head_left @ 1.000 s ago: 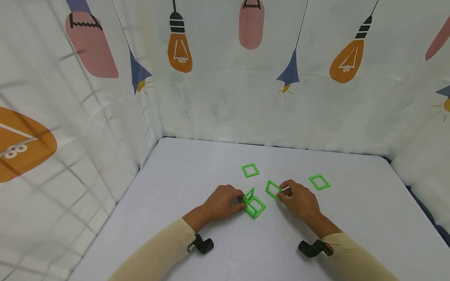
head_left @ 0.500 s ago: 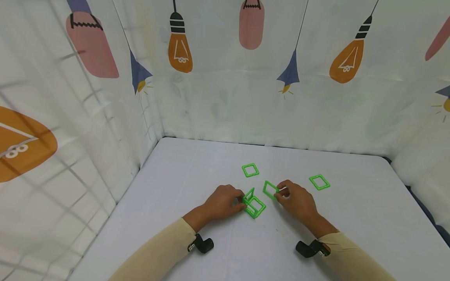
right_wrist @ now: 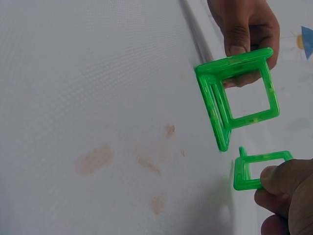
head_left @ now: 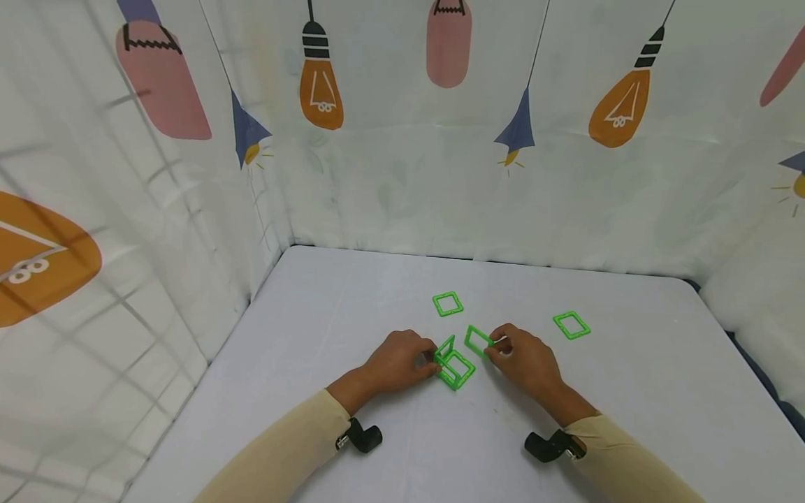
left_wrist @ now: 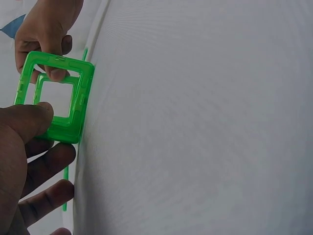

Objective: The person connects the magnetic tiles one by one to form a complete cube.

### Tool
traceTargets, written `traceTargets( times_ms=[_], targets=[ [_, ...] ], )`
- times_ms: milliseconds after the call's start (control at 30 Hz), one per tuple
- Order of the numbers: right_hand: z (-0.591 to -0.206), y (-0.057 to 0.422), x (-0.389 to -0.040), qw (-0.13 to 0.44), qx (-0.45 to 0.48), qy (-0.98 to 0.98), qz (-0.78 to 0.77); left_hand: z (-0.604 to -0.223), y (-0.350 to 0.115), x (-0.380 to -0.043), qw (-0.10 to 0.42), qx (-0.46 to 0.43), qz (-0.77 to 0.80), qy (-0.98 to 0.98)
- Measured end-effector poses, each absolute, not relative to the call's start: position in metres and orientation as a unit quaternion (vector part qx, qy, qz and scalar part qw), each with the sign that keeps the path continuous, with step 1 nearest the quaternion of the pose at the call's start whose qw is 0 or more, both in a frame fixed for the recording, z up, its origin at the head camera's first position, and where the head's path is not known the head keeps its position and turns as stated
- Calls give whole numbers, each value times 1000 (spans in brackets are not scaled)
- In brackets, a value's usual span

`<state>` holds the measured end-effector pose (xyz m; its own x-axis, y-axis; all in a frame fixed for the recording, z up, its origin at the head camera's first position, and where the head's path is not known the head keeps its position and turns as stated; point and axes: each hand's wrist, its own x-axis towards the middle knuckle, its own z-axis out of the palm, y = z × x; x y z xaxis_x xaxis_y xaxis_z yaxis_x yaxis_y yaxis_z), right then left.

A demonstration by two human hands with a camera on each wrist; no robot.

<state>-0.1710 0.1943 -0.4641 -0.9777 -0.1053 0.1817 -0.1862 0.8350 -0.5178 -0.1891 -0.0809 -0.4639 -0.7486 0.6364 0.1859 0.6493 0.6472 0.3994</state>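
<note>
Several green see-through square magnetic tiles are in view. A few are joined in a corner shape [head_left: 465,378], one lying flat and others standing up from it. My left hand [head_left: 400,360] grips this shape at its left side; in the left wrist view the thumb lies over the frame [left_wrist: 86,98]. My right hand [head_left: 527,360] pinches a single tile [head_left: 467,334] by its right edge, tilted, just right of and behind the joined shape. The right wrist view has a gap between this tile [right_wrist: 239,176] and the corner shape [right_wrist: 210,71].
Two loose green tiles lie flat on the white table [head_left: 352,293]: one at the back [head_left: 452,313], another farther right [head_left: 581,335]. A white cloth wall [head_left: 402,188] printed with lamps borders the table behind; another stands at the left.
My right hand has moved a little left with its tile, nearer the joined shape. My left hand and the joined tiles have stayed put.
</note>
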Motion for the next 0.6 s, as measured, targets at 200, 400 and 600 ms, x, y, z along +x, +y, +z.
traceTargets(
  times_ms=[200, 400, 600],
  targets=[
    [-463, 191, -170, 74, 79, -954, 278, -463, -81, -189, 15, -354, -226, -907],
    [-466, 189, -169, 75, 82, -954, 278, -464, -81, -189, 14, -353, -225, -908],
    [-467, 186, -168, 74, 83, -955, 275, -464, -81, -189, 12, -349, -223, -910]
  ],
)
